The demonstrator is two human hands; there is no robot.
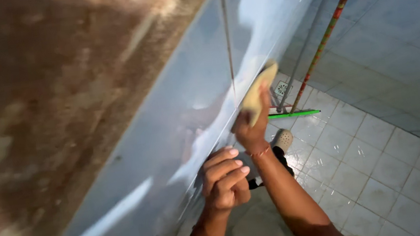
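The right hand (249,125) clamps a yellow sponge (259,92) against the blue panel (187,99), while at seven o'clock the left hand (223,179) rests there, fingers curled together.

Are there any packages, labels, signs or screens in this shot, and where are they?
None in view.
The right hand presses a yellow sponge on the glossy blue panel.
The left hand rests beside it.
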